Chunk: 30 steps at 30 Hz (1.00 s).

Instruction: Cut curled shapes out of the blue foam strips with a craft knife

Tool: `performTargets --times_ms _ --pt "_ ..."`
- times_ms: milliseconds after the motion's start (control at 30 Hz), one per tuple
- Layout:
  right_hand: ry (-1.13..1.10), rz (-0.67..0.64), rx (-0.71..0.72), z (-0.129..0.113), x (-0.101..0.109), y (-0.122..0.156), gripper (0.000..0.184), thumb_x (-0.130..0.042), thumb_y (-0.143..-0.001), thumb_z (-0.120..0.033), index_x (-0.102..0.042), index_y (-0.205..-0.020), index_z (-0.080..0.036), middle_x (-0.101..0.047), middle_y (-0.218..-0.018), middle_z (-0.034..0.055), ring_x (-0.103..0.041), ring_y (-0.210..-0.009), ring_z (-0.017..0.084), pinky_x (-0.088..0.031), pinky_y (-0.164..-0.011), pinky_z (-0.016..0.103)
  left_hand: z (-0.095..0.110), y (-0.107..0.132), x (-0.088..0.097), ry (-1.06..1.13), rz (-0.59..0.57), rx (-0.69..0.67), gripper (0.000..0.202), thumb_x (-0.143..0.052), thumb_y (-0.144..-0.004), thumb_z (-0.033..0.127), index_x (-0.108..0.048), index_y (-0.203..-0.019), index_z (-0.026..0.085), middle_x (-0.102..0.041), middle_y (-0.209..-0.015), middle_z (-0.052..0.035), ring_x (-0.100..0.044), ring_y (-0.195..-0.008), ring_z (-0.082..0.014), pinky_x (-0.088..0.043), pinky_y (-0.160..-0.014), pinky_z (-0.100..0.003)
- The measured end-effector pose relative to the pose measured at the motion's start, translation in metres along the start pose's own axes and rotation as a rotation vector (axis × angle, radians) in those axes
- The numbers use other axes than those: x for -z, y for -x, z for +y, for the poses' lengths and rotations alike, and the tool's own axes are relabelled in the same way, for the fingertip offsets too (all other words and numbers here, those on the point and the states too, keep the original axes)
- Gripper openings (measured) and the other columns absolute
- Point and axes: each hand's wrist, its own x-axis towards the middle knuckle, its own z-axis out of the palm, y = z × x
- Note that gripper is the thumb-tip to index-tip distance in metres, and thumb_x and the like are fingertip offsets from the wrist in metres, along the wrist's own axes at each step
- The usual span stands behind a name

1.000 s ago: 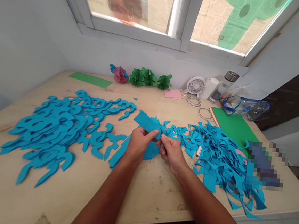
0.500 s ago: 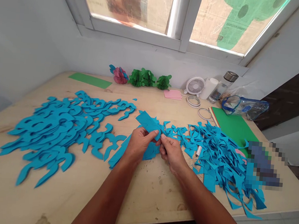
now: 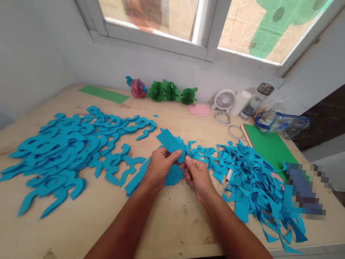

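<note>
My left hand [image 3: 159, 164] is closed on a folded strip of blue paper [image 3: 169, 140], thumb on top and fingers beneath. The strip tilts up toward the far left above the table. My right hand [image 3: 198, 174] pinches the strip's near right end between thumb and curled fingers; the fingertips are partly hidden. Below and behind my left hand lie more flat blue paper pieces [image 3: 138, 179]. To the left spreads a large heap of curvy blue cut-outs [image 3: 65, 140]. On the right is a pile of blue paper scraps [image 3: 250, 172].
A white marker [image 3: 229, 175] lies by the scraps. Green sheets [image 3: 269, 146] and a clear pouch [image 3: 283, 124] are at the right. Along the wall stand green paper ornaments [image 3: 170, 91], a pink one [image 3: 138, 88], a small fan [image 3: 225, 99] and a bottle [image 3: 256, 100]. Tape rolls [image 3: 222, 117] lie nearby.
Almost nothing differs. Both hands keep their hold on the blue paper strip in the same place; the view has shifted very slightly.
</note>
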Motion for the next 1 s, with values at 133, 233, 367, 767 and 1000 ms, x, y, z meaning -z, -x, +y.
performTargets --times_ms 133,233,367,767,1000 --pt "-0.001 -0.003 -0.003 0.0006 0.0015 -0.001 0.047 -0.062 -0.068 -0.061 -0.058 -0.062 -0.015 -0.037 -0.036 -0.0083 -0.022 -0.031 0.004 -0.01 -0.034 0.021 0.0014 -0.0007 0.0023 -0.043 -0.087 0.0 0.023 -0.067 -0.063 0.032 -0.056 -0.053 0.015 -0.054 -0.051 0.0019 -0.046 -0.05 -0.0106 -0.043 -0.056 -0.025" --pt "0.017 -0.011 -0.009 -0.0003 0.0021 -0.0009 0.046 -0.062 -0.068 -0.061 -0.058 -0.062 -0.015 -0.038 -0.036 -0.008 -0.022 -0.032 0.004 -0.01 -0.035 0.022 0.0021 -0.0011 0.0039 -0.041 -0.115 0.0 0.022 -0.067 -0.062 0.034 -0.057 -0.054 0.015 -0.055 -0.052 0.0009 -0.047 -0.05 -0.0112 -0.043 -0.054 -0.025" --pt "0.027 -0.016 -0.011 -0.0018 0.0021 -0.0002 0.047 -0.062 -0.068 -0.061 -0.059 -0.062 -0.015 -0.037 -0.036 -0.0081 -0.022 -0.032 0.004 -0.01 -0.035 0.022 0.002 -0.0012 0.0046 -0.031 -0.105 0.006 0.021 -0.066 -0.063 0.033 -0.057 -0.055 0.016 -0.053 -0.051 0.0013 -0.046 -0.05 -0.011 -0.042 -0.053 -0.024" --pt "0.029 -0.02 -0.028 -0.0003 0.0009 0.0007 0.048 -0.06 -0.069 -0.063 -0.057 -0.062 -0.015 -0.036 -0.035 -0.009 -0.021 -0.031 0.004 -0.011 -0.034 0.022 -0.0018 -0.0028 0.0047 0.013 -0.087 0.01 0.021 -0.068 -0.061 0.034 -0.058 -0.059 0.015 -0.056 -0.054 0.0003 -0.048 -0.052 -0.0113 -0.042 -0.054 -0.024" --pt "0.021 -0.016 -0.043 -0.0029 -0.0012 0.0027 0.048 -0.061 -0.068 -0.063 -0.058 -0.063 -0.015 -0.036 -0.036 -0.0086 -0.021 -0.031 0.004 -0.01 -0.035 0.022 0.0012 -0.0013 0.0042 0.002 -0.103 -0.002 0.021 -0.067 -0.062 0.033 -0.058 -0.058 0.015 -0.056 -0.054 0.0008 -0.046 -0.05 -0.0108 -0.039 -0.051 -0.024"
